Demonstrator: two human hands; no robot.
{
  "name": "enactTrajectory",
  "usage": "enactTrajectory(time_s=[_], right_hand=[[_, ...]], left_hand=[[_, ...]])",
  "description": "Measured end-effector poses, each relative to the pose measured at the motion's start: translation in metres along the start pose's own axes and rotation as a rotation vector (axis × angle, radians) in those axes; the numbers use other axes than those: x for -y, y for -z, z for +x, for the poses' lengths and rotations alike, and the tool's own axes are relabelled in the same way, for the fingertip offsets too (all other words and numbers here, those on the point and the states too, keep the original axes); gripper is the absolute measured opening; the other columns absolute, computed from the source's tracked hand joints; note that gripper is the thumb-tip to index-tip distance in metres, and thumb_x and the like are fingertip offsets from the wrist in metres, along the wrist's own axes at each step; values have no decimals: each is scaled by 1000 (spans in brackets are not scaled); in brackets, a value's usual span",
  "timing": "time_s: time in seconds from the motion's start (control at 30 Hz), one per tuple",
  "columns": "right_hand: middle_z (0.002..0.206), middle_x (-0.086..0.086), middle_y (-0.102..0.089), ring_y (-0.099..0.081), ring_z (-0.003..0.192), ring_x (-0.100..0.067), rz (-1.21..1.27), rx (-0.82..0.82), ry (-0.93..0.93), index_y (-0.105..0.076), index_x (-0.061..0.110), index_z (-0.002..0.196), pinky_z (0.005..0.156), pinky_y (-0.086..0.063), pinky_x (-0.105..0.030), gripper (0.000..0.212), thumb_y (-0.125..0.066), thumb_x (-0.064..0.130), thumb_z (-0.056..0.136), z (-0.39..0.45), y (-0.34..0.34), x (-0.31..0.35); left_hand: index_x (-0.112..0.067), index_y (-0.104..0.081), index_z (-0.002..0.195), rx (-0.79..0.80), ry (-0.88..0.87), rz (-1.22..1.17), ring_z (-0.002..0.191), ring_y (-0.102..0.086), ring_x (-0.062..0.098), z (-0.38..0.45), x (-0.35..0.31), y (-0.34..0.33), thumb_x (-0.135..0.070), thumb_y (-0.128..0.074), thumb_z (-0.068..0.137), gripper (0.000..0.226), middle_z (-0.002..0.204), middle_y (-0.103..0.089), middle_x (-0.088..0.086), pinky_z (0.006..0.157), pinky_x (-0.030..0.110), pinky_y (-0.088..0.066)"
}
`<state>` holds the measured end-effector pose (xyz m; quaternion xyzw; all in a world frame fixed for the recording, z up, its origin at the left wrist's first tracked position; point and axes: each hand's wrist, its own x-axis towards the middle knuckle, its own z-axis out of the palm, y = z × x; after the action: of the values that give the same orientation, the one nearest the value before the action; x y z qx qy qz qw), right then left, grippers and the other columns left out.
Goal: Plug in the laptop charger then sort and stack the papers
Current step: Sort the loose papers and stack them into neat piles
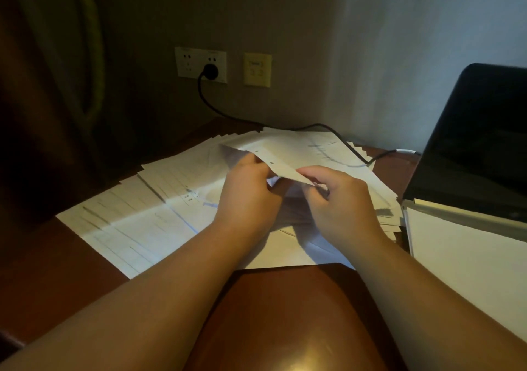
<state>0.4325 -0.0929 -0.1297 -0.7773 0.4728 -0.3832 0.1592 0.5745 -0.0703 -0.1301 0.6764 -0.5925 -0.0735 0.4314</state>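
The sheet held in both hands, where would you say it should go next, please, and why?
Probably lay it flat on the spread papers and square its edges. The plug already sits in the wall socket, so only sorting seems left. The left hand and right hand pinch the sheet lifted above the loose, fanned pile.

Papers (148, 199) lie fanned across the desk (285, 313), reaching from its left edge to the laptop (479, 148) standing open at the right. Both hands (248, 188) meet over the middle of the spread, lifting one sheet (299, 154) above the rest. Behind, on the wall, a plug (210, 71) sits in the socket (201, 64), a second plate (257, 69) just right of it. The cable (328, 128) runs down behind the papers toward the laptop.
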Motion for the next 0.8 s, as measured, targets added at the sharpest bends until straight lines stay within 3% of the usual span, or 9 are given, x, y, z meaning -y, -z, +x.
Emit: enactTrajectory(time_s=[0.07,0.13,0.2,0.27,0.33,0.43,0.57,0.7,0.8], right_hand=[[114,10,-68,-60,105,-9,-12,51,39,-64,29,126,85,-52,-23,29,-57,31,98,0,-1,1],[114,6,-68,-61,104,-14,-94,58,57,-62,28,127,83,-49,-21,29,-57,28,98,0,-1,0],[110,4,-68,-62,103,-16,-147,-1,22,-61,26,129,77,-42,-15,30,-54,22,100,1,0,-3],[95,7,-64,-62,93,-15,-111,-104,-49,-64,23,124,66,-39,-12,26,-53,20,101,4,3,-6],[80,11,-57,-60,81,-13,-62,-205,-99,-65,25,107,61,-43,-17,14,-54,19,101,5,5,-8],[72,19,-51,-61,75,-14,-35,-272,-125,-55,30,92,57,-48,-27,13,-53,20,101,6,4,-8],[83,10,-58,-62,82,-15,-3,-279,-141,-66,20,112,61,-46,-26,17,-53,21,101,5,3,-6],[90,10,-55,-54,83,-11,-4,-276,-135,-63,18,127,70,-53,-29,28,-54,20,101,3,4,-2],[91,8,-55,-48,81,-8,-9,-274,-130,-62,17,130,68,-43,-21,30,-54,19,101,1,5,-2]], left_hand=[[-19,-67,92,-84,3,-44,74,-50,6,-1,0,1,-30,-65,95,12,99,-51,-6,61,8,-34],[-17,-68,88,-120,-7,-88,74,-51,2,0,1,1,-28,-67,94,13,97,-51,-6,63,9,-37],[-21,-68,99,-118,-30,-94,80,-55,2,0,-1,2,-27,-68,93,8,104,-56,-8,67,8,-40],[-28,-60,123,-65,-13,-63,100,-58,4,-1,0,2,-25,-68,94,30,119,-60,-9,72,10,-41],[-32,-50,141,70,10,25,118,-56,11,-2,3,1,-22,-65,95,49,134,-57,-8,84,18,-46],[-33,-55,139,230,-51,197,116,-60,16,-2,7,-1,-24,-63,95,45,137,-60,-5,98,31,-51],[-37,-56,137,223,-78,338,114,-62,17,-1,7,0,-31,-65,94,45,130,-65,-6,96,34,-51],[-35,-56,139,267,-86,377,113,-63,16,6,5,0,-22,-64,95,46,128,-66,-7,97,37,-52],[-34,-68,120,215,-150,432,105,-63,19,4,4,1,-20,-61,95,30,117,-68,-5,90,37,-54]])
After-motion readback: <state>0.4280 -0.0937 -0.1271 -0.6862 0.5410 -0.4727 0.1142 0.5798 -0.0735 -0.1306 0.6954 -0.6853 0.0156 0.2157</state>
